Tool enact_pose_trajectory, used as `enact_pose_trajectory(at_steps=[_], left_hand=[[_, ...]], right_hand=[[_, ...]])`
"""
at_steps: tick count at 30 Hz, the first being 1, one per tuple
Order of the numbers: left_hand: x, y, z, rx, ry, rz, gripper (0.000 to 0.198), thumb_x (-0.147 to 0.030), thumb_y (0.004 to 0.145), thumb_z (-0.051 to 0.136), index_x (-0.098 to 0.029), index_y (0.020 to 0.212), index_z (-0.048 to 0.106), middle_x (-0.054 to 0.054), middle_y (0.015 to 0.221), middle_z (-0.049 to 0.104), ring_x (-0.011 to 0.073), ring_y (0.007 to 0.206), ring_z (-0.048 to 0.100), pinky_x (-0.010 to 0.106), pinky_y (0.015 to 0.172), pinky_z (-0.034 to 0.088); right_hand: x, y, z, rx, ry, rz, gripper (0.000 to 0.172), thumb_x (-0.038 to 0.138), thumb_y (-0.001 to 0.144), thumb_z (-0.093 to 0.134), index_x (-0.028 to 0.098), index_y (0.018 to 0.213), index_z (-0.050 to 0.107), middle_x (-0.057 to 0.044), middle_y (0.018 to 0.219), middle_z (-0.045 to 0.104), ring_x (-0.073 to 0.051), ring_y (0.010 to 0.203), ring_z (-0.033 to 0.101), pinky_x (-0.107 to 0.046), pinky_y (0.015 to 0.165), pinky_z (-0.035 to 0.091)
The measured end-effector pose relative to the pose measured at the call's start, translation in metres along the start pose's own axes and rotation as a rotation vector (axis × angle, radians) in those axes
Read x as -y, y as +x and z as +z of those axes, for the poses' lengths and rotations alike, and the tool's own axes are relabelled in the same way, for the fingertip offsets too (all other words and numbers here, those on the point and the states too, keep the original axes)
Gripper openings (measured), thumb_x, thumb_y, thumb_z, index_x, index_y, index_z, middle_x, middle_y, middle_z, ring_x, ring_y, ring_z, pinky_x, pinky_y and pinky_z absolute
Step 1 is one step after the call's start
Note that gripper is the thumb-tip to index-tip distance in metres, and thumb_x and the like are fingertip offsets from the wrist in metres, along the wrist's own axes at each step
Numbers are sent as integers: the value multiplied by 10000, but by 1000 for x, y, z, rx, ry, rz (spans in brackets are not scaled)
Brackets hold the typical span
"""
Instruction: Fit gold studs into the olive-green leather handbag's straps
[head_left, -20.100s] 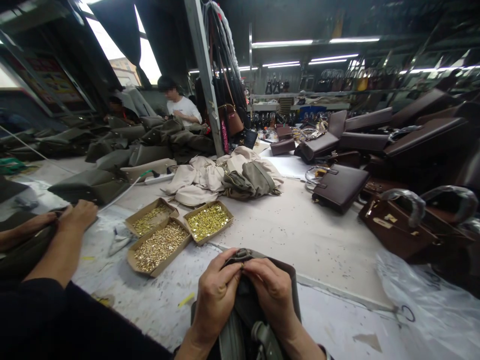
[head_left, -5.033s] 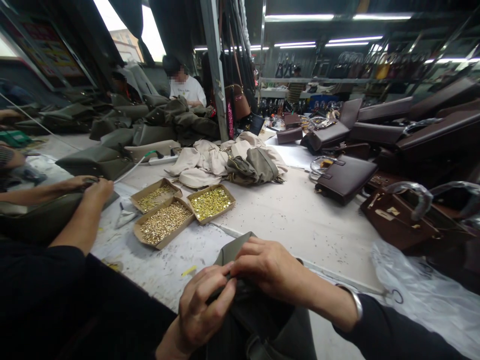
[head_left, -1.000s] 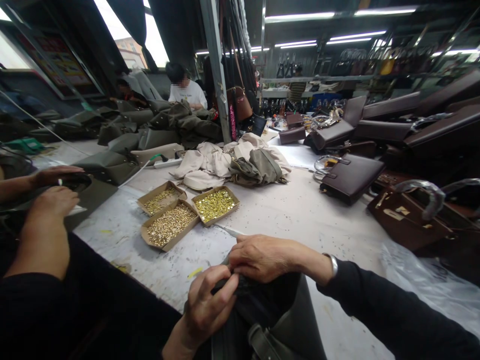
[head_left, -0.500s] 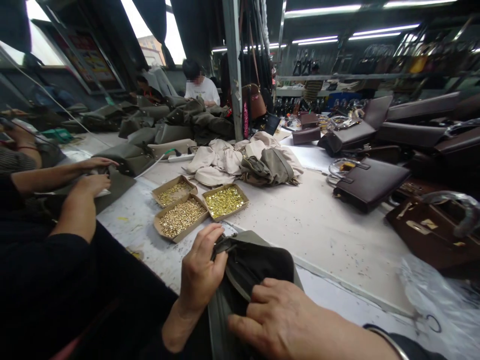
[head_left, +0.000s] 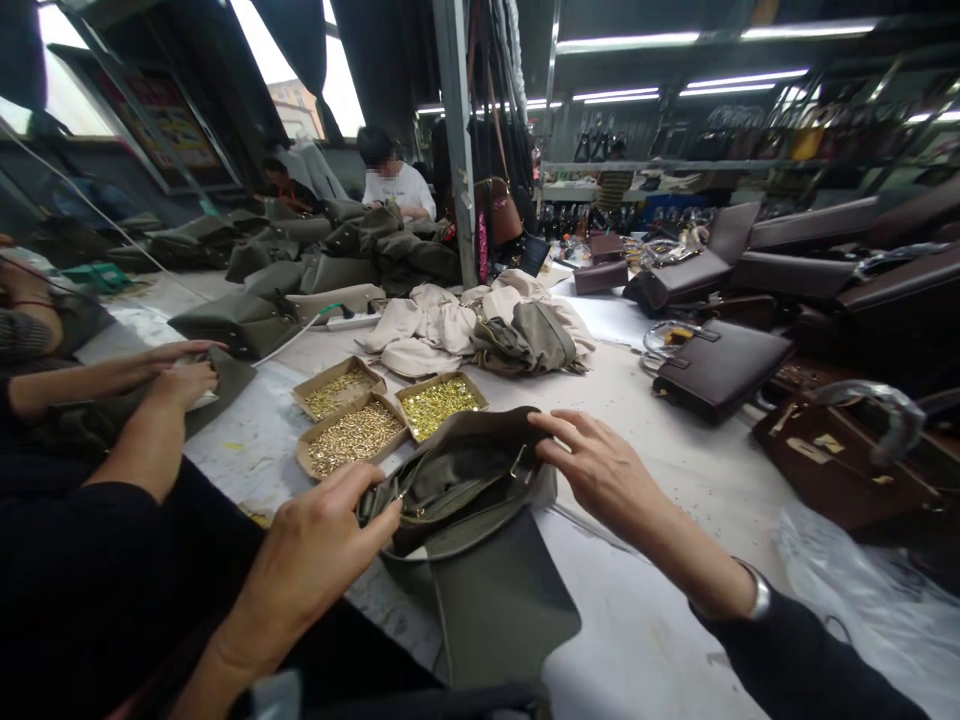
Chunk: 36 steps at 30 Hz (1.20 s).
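Head view | olive bag lies on the table just before the trays of gold fittings, mouth spread | your left hand pinches its left rim | your right hand splayed, fingertips at the right rim, gripping nothing | opening looks done, no fitting taken yet.

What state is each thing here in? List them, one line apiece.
Olive bag: lying on the table, mouth spread open, flap toward the person.
Left hand: pinching the olive bag's left end.
Right hand: fingers spread, tips at the olive bag's right rim.
Cardboard trays: three, open-topped, filled with gold-coloured fittings.
Brown bag: flap closed, lying flat.
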<state>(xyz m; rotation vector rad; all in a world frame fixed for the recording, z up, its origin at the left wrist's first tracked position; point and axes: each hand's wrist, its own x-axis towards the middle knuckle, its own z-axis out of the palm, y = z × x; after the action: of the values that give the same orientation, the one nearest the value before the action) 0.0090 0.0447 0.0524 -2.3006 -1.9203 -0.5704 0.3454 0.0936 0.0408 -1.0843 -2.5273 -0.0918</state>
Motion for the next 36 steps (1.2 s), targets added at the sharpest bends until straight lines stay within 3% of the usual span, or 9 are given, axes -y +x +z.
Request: enact_pose_trajectory(at_steps=[2,4,10,15,19,23,26,31,36], left_hand=[[-10,-5,-4,72,30,12,177,-390,865,600,-231,915,658,16,863,735,234,746,727,315,665,495],[-18,-8,-7,149,54,15,179,-393,887,578,-228,906,645,17,851,727,232,736,724,320,669,485],[-24,-6,-14,266,56,0,216,-442,904,578,-228,888,603,15,855,707,231,758,713,323,667,485],[-19,-20,-11,177,-104,5,287,-393,921,567,-227,1153,604,39,1078,747,230,908,743,320,783,563],[-20,-41,-16,72,-197,20,331,-334,996,463,-224,1284,583,60,1236,723,213,1065,724,289,893,588],[-25,-55,-23,54,-168,67,387,-291,992,485,-248,1366,574,52,1303,703,210,1183,684,256,947,576],[-30,-57,-29,92,-151,115,374,-279,985,496,-254,1338,615,44,1246,725,197,1134,706,238,924,579],[-34,-34,-42,250,-102,200,299,-388,1002,492,-245,1095,737,22,945,774,178,771,749,260,706,597],[-57,24,-44,304,-14,440,364,-415,1028,439,-224,1077,745,49,982,788,221,828,754,335,760,591]], right_hand=[[-2,-2,11,-39,74,90,336,-58,901,453,168,1073,632,-128,1547,473,-286,1261,563,-446,994,536],[5,-3,14,-60,211,142,321,-31,908,436,178,1061,625,-118,1516,498,-230,1169,634,-390,958,566],[33,-5,13,-166,307,272,157,287,968,589,216,1055,698,-108,1325,577,-240,997,675,-435,910,584],[37,-12,39,-326,265,460,397,237,984,533,214,1377,580,-154,1314,518,-248,978,668,-429,816,606],[43,-24,59,-511,345,568,561,230,989,506,248,1542,411,-121,1187,518,-229,909,655,-428,778,598],[58,-34,71,-654,454,613,617,242,986,547,260,1575,363,-74,1051,509,-232,920,601,-460,855,559],[65,-40,78,-744,485,627,602,236,985,576,296,1557,399,-69,1068,519,-238,961,582,-463,890,532],[65,-41,84,-859,493,619,600,209,973,614,341,1531,436,-58,1087,534,-227,967,583,-431,881,538],[60,-33,85,-834,589,589,581,191,982,603,299,1529,441,-59,1079,533,-199,930,605,-388,878,559]])
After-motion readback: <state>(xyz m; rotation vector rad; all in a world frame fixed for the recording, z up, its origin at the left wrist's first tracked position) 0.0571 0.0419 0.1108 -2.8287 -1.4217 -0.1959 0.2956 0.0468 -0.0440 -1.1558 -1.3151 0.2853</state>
